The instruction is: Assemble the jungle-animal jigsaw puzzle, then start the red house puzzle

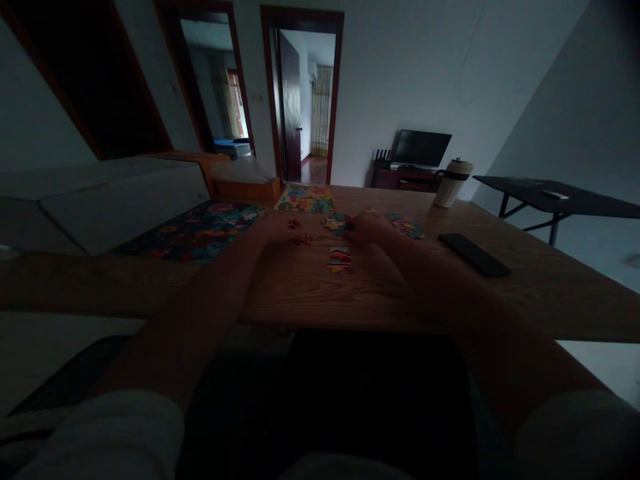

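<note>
Centrally, loose puzzle pieces point(340, 259) are scattered on the table point(300, 293), between the two hands. The left hand point(277, 230) is curled over small reddish bits; the right hand point(367, 229) is cupped on another cluster; whether anything is gripped cannot be told in the gloom. Risk judged: pieces could be mismatched or brushed aside, colours being poorly seen.

Dim room with pale walls point(425, 67). At upper centre are two dark-framed doorways: the left doorway point(215, 80) opens on a lit room, the right doorway point(313, 100) on a curtain point(323, 110). Right of them, a TV point(423, 148) sits on a low cabinet point(400, 179). A black table point(560, 193) stands at the right edge, and a wooden table point(350, 293) fills mid-frame
</note>
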Demonstrator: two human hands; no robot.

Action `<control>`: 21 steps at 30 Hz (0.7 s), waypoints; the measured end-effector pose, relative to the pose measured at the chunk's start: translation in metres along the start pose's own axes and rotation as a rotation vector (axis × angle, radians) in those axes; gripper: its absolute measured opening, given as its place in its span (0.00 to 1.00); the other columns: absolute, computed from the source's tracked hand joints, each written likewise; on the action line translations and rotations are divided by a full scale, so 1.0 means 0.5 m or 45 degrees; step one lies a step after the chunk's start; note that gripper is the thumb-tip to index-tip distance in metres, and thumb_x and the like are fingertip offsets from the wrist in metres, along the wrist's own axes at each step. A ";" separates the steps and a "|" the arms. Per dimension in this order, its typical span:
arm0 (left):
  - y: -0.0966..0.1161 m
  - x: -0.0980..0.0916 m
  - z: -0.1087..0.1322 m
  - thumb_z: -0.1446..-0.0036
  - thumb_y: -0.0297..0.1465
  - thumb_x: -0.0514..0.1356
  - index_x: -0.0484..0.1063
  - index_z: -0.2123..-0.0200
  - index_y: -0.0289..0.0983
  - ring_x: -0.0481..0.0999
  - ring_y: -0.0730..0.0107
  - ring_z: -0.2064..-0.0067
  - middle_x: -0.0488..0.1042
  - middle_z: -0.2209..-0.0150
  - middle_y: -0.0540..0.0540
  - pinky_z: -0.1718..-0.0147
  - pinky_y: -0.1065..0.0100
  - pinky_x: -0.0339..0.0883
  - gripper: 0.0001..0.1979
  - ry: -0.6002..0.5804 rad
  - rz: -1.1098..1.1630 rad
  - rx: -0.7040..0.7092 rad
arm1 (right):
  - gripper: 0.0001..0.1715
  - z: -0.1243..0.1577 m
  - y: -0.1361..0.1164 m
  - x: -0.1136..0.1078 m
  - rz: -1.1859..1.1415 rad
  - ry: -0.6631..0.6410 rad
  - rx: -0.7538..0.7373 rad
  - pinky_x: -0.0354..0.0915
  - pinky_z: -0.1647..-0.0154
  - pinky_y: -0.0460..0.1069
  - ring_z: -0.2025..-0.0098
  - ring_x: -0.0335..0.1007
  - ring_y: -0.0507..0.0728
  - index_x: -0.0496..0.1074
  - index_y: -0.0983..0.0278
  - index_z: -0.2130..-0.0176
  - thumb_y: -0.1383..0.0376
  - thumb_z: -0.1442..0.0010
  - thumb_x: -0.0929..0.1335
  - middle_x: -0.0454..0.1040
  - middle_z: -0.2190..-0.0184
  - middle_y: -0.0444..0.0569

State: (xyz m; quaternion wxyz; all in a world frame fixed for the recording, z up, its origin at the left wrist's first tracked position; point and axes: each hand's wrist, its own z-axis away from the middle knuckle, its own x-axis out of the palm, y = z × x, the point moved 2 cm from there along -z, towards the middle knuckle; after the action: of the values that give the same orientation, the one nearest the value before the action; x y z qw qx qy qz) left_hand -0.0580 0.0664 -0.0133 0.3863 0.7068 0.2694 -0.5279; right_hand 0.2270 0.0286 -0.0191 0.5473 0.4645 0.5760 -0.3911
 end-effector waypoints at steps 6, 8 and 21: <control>0.053 -0.013 0.021 0.38 0.48 0.63 0.79 0.42 0.44 0.80 0.51 0.48 0.83 0.47 0.42 0.46 0.57 0.70 0.26 0.038 -0.086 -0.090 | 0.23 0.020 -0.006 -0.018 -0.001 0.135 0.027 0.64 0.36 0.65 0.41 0.77 0.72 0.79 0.58 0.40 0.60 0.28 0.64 0.82 0.46 0.59; 0.071 -0.016 0.028 0.38 0.47 0.63 0.79 0.41 0.44 0.81 0.52 0.49 0.84 0.50 0.43 0.48 0.59 0.70 0.25 0.035 -0.061 -0.102 | 0.22 0.030 -0.001 -0.024 -0.130 0.223 0.040 0.68 0.40 0.61 0.44 0.79 0.69 0.82 0.60 0.45 0.59 0.27 0.62 0.83 0.47 0.58; 0.185 0.031 0.019 0.34 0.47 0.59 0.78 0.44 0.41 0.82 0.60 0.51 0.84 0.48 0.42 0.53 0.64 0.72 0.22 -0.037 0.398 0.303 | 0.11 0.128 -0.059 -0.021 -1.333 0.227 0.088 0.74 0.65 0.49 0.63 0.80 0.56 0.76 0.62 0.54 0.63 0.28 0.64 0.83 0.59 0.53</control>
State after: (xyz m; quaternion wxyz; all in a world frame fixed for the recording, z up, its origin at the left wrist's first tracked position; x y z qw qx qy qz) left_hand 0.0144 0.0066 -0.0051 0.3812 0.7730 0.0863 -0.4998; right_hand 0.2155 -0.0416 -0.0165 0.2121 0.1640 0.7617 -0.5898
